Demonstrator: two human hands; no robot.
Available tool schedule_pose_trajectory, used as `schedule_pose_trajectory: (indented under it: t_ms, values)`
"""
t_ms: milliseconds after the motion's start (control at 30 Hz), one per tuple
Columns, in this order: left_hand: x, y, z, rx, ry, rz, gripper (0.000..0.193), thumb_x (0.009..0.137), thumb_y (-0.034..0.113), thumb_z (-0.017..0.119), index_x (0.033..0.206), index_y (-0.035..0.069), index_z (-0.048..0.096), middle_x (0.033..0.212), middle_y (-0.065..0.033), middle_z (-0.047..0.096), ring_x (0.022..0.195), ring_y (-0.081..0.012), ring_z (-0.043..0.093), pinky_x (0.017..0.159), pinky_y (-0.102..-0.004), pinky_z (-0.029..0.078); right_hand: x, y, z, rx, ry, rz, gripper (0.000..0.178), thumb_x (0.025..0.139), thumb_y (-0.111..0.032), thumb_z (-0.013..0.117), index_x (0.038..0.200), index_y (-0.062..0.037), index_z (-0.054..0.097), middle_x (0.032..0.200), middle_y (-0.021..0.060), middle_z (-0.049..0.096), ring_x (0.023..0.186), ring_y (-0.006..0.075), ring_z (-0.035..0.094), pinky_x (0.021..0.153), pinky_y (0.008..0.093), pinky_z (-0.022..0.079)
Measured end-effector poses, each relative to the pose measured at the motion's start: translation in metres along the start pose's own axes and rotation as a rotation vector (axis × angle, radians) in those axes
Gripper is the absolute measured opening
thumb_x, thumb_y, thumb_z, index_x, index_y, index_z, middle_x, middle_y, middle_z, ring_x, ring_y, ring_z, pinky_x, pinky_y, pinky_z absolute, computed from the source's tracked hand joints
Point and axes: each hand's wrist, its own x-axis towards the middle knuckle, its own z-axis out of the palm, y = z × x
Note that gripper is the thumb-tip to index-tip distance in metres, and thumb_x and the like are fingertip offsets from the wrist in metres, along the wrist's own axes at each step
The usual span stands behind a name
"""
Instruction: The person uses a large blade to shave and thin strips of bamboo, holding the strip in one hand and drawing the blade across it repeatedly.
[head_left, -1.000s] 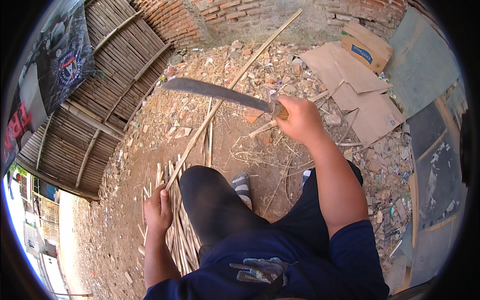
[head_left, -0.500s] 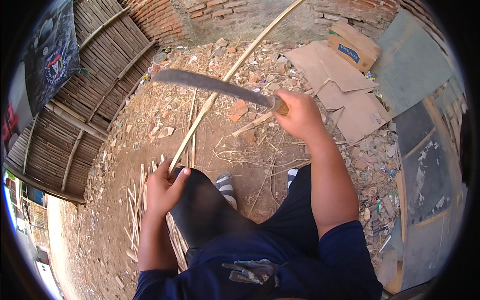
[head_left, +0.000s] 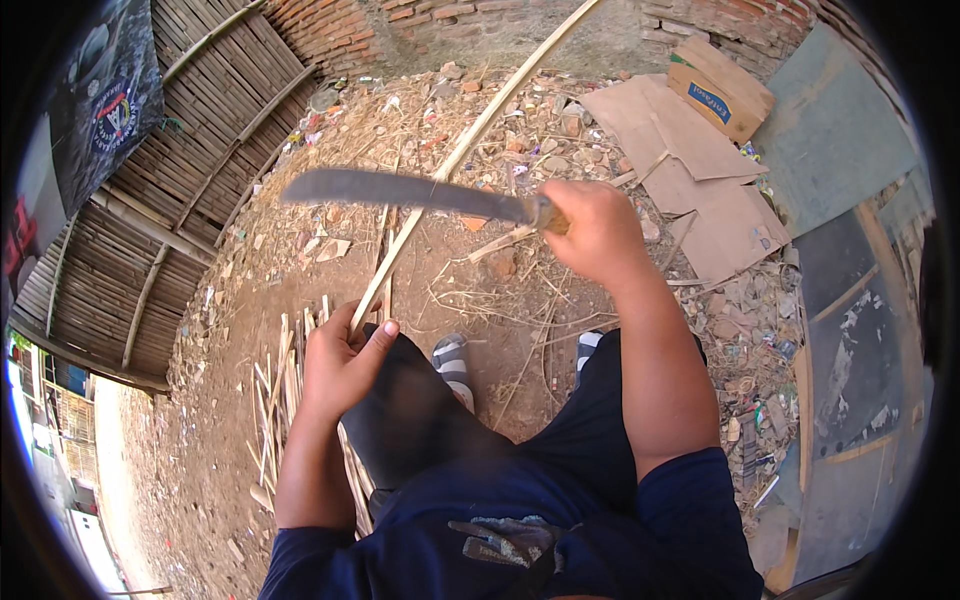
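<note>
Machete (head_left: 390, 189) up, its handle wrapped tight in my right grip (head_left: 592, 230), blade reaching out to the left of it! My left grip (head_left: 338, 365) pinches the near end of a long pale strip (head_left: 490, 117), which slants away beyond it, across the blade's line; contact, I can't tell. Loose sticks (head_left: 278, 395) lie just beside that left grip.

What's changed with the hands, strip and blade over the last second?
The left hand has moved forward and to the right, taking the pale strip farther forward. The machete in the right hand now lies more nearly level across the picture, its tip lower. Both grips hold; nothing was picked up or released. The cardboard box stayed put.
</note>
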Motion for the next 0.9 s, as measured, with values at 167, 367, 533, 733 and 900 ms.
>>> schedule_pose_trajectory:
  t_ms: [167, 367, 533, 733, 900]
  values:
    - [-0.001, -0.01, -0.001, -0.016, 0.002, 0.009, 0.045, 0.096, 0.026, 0.076, 0.129, -0.003, 0.063, 0.075, 0.002, 0.067, 0.067, -0.0037, 0.054, 0.058, -0.024, 0.041, 0.0, 0.0, -0.003, 0.024, 0.02, 0.059, 0.023, 0.076, -0.011, 0.077, 0.096, -0.01, 0.066, 0.081, 0.0113, 0.069, 0.077, 0.0343, 0.07, 0.067, 0.047, 0.054]
    - [-0.005, 0.0, -0.003, 0.358, 0.333, 0.198, 0.044, 0.089, 0.036, 0.08, 0.114, 0.001, 0.071, 0.053, -0.0046, 0.051, 0.046, -0.0173, 0.05, 0.049, -0.0336, 0.04, -0.001, -0.021, -0.003, -0.064, -0.038, -0.113, 0.027, 0.073, -0.012, 0.078, 0.098, -0.0118, 0.068, 0.083, 0.01, 0.07, 0.08, 0.034, 0.07, 0.071, 0.0454, 0.055]
    - [-0.007, -0.017, -0.009, 0.411, 0.461, 0.199, 0.041, 0.088, 0.036, 0.081, 0.11, 0.002, 0.072, 0.056, -0.0069, 0.056, 0.047, -0.0202, 0.054, 0.049, -0.0341, 0.043, -0.002, -0.001, -0.006, -0.025, 0.017, 0.043, 0.03, 0.073, -0.011, 0.077, 0.103, -0.0138, 0.07, 0.084, 0.0098, 0.071, 0.08, 0.0332, 0.07, 0.071, 0.0455, 0.056]
    - [-0.01, -0.012, -0.003, 0.423, 0.431, 0.187, 0.043, 0.087, 0.038, 0.082, 0.107, 0.001, 0.073, 0.054, -0.0054, 0.053, 0.047, -0.0192, 0.053, 0.049, -0.0343, 0.043, -0.003, -0.015, 0.007, -0.016, -0.043, -0.056, 0.027, 0.076, -0.013, 0.077, 0.102, -0.0136, 0.07, 0.082, 0.0091, 0.07, 0.079, 0.033, 0.07, 0.071, 0.0456, 0.056]
    - [-0.014, -0.032, -0.008, 0.443, 0.432, 0.197, 0.043, 0.087, 0.039, 0.082, 0.106, 0.001, 0.073, 0.054, -0.0051, 0.051, 0.046, -0.0186, 0.051, 0.048, -0.0345, 0.041, -0.001, -0.007, 0.002, -0.012, -0.108, 0.01, 0.029, 0.078, -0.014, 0.078, 0.106, -0.0112, 0.07, 0.083, 0.0116, 0.07, 0.079, 0.0347, 0.07, 0.071, 0.0445, 0.056]
